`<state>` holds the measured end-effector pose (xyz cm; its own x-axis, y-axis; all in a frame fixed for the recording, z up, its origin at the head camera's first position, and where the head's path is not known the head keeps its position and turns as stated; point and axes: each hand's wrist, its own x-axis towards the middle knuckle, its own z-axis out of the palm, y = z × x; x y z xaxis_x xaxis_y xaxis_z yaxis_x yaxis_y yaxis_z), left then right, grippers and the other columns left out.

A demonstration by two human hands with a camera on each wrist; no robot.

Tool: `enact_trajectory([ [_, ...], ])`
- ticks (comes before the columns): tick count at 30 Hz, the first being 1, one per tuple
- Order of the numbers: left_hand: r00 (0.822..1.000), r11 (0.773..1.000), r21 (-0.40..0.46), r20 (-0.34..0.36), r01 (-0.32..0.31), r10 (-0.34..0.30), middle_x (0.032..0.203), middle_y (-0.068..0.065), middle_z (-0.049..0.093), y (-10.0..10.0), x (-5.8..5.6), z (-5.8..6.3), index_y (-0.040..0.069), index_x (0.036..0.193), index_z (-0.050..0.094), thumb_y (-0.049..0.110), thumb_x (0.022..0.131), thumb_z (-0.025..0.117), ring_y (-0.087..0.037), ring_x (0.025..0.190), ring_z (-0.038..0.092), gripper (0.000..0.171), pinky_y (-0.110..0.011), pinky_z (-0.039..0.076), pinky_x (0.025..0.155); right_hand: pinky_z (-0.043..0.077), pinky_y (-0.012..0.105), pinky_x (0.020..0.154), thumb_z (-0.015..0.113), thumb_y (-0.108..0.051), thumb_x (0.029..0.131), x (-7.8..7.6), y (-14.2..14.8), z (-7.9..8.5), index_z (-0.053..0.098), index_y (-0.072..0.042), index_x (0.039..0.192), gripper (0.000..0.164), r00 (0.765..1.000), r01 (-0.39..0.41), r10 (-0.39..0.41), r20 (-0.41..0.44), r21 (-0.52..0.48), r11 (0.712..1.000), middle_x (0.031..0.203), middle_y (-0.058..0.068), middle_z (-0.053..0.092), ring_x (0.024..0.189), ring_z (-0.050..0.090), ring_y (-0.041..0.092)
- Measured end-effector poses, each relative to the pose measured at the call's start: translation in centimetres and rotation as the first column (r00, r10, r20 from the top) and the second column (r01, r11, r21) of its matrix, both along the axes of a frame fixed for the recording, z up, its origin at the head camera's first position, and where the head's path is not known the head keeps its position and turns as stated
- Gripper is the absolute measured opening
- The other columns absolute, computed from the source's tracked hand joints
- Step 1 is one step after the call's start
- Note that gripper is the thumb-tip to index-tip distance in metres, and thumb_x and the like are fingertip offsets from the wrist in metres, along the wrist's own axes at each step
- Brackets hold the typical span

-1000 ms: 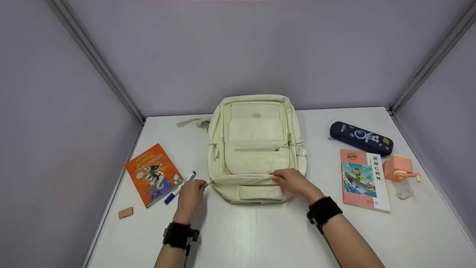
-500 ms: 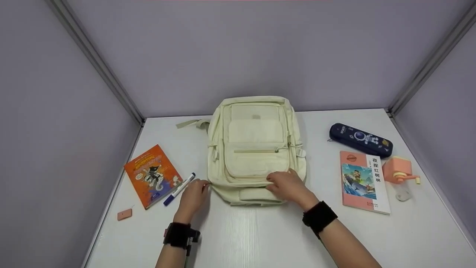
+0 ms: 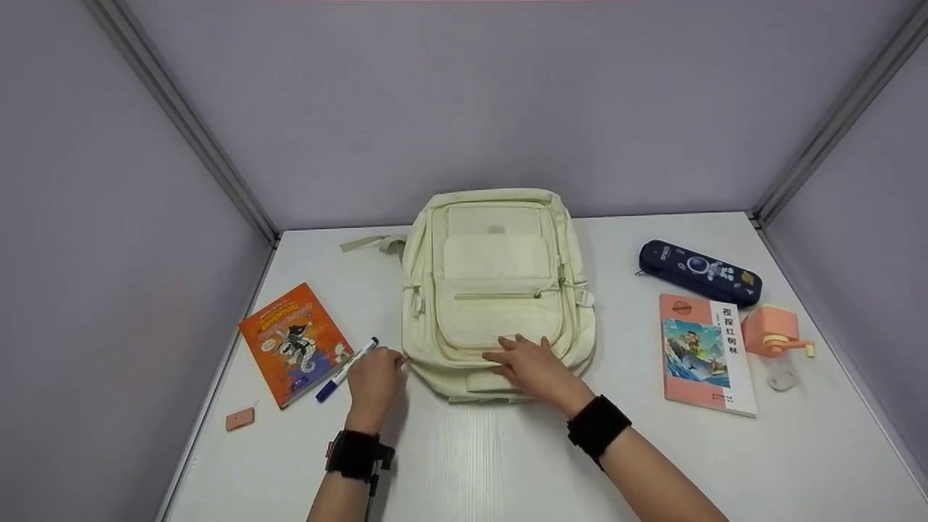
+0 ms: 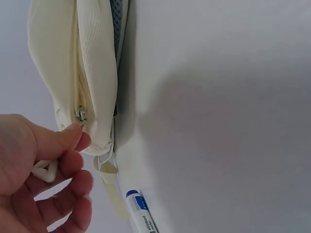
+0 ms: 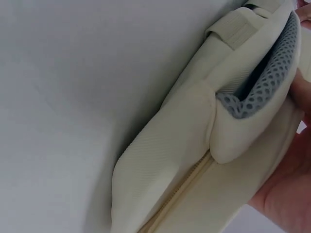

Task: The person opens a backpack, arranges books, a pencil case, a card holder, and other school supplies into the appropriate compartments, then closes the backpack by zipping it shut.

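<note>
Pinching the metal zipper pull (image 4: 81,115) between thumb and forefinger, left hand (image 3: 375,380) is at the near left corner of the cream backpack (image 3: 496,257), other fingers curled, with a cream triangular tab (image 4: 43,177) showing inside the hand. Backpack lies between and beyond both hands, front panel up. Right hand (image 3: 536,371) rests on its lower front, fingers apart, holding nothing; side pocket (image 5: 272,73) with blue-grey mesh lining is open just beside that hand. Just outside left hand: whiteboard marker (image 3: 348,370), then orange book (image 3: 290,348); small pink block (image 3: 240,419) farther out and nearer the person. Well to the right of right hand: pink-and-white book (image 3: 707,355), with dark blue pencil case (image 3: 699,273) beyond it and pink crank device (image 3: 771,330) farther out. Black bands on both wrists, behind the hands
</note>
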<state>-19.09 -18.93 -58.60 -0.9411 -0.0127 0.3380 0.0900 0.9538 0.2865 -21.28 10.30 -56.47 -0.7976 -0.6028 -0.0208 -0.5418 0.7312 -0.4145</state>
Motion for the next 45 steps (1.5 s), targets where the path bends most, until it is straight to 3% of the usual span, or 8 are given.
enact_trajectory([
  [4,0.998,0.999,-0.032,-0.057,-0.031,0.030,0.057,-0.007,0.061,-0.4,-0.4,-0.1,0.014,0.060,0.071,0.009,0.073,0.077,-0.032,0.050,0.058,0.015,-0.046,0.041,0.045,0.022,0.080,0.094,0.060,-0.027,0.098,0.0,0.5,0.0,0.066,-0.021,0.130,0.033,1.000,-0.015,0.016,0.025,-0.031,0.999,0.143,0.019,0.049,0.130,0.042,0.050],
  [9,0.997,0.998,-0.039,-0.054,-0.049,0.047,0.059,-0.009,0.062,-0.8,-1.4,-0.1,0.014,0.060,0.071,0.006,0.074,0.074,-0.035,0.054,0.060,0.017,-0.048,0.043,0.045,0.017,0.082,0.093,0.061,-0.027,0.098,0.0,1.0,-0.1,0.066,-0.020,0.130,0.033,0.998,-0.020,0.022,0.060,-0.032,0.999,0.144,0.018,0.048,0.132,0.039,0.049],
  [17,0.994,0.989,-0.147,-0.111,-0.007,-0.010,0.062,-0.010,0.060,-1.0,-3.6,0.1,0.012,0.067,0.076,-0.005,0.075,0.066,-0.033,0.061,0.056,0.021,-0.048,0.047,0.052,0.016,0.081,0.095,0.060,-0.029,0.099,-0.5,1.1,0.2,0.065,-0.022,0.131,0.033,0.993,-0.016,0.019,0.113,-0.022,1.000,0.146,0.017,0.046,0.135,0.036,0.047],
  [23,0.998,0.991,-0.134,-0.071,-0.008,-0.001,0.066,-0.012,0.060,-1.3,-5.3,-0.2,0.013,0.071,0.078,-0.005,0.078,0.062,-0.034,0.065,0.057,0.025,-0.049,0.048,0.055,0.013,0.080,0.097,0.060,-0.029,0.099,-0.7,1.1,0.4,0.065,-0.023,0.131,0.034,0.986,-0.004,0.007,0.167,-0.018,1.000,0.148,0.015,0.043,0.137,0.032,0.046],
  [32,1.000,0.992,-0.125,-0.015,-0.025,0.023,0.070,-0.013,0.062,-1.2,-7.8,-0.1,0.013,0.077,0.079,0.000,0.083,0.061,-0.034,0.067,0.060,0.023,-0.050,0.050,0.057,0.014,0.080,0.096,0.060,-0.029,0.099,-0.7,1.2,0.3,0.066,-0.022,0.130,0.032,0.987,-0.016,0.021,0.160,-0.030,0.999,0.148,0.016,0.043,0.137,0.032,0.046],
  [38,0.999,0.971,-0.240,-0.032,0.017,-0.025,0.070,-0.014,0.060,-0.4,-8.9,-0.5,0.005,0.074,0.076,0.000,0.088,0.059,-0.032,0.067,0.058,0.022,-0.049,0.050,0.055,0.014,0.081,0.095,0.060,-0.029,0.099,-0.5,1.3,0.4,0.068,-0.021,0.128,0.031,0.987,-0.027,0.031,0.161,-0.024,0.999,0.147,0.016,0.044,0.136,0.033,0.047],
  [45,0.996,0.969,-0.247,-0.083,-0.004,-0.017,0.064,-0.014,0.059,-0.3,-9.9,-1.0,0.003,0.067,0.072,0.000,0.089,0.057,-0.033,0.061,0.057,0.027,-0.050,0.049,0.052,0.016,0.081,0.095,0.058,-0.028,0.100,-0.5,1.3,0.7,0.067,-0.021,0.128,0.031,0.986,-0.041,0.043,0.162,-0.017,0.999,0.147,0.017,0.044,0.136,0.033,0.048],
])
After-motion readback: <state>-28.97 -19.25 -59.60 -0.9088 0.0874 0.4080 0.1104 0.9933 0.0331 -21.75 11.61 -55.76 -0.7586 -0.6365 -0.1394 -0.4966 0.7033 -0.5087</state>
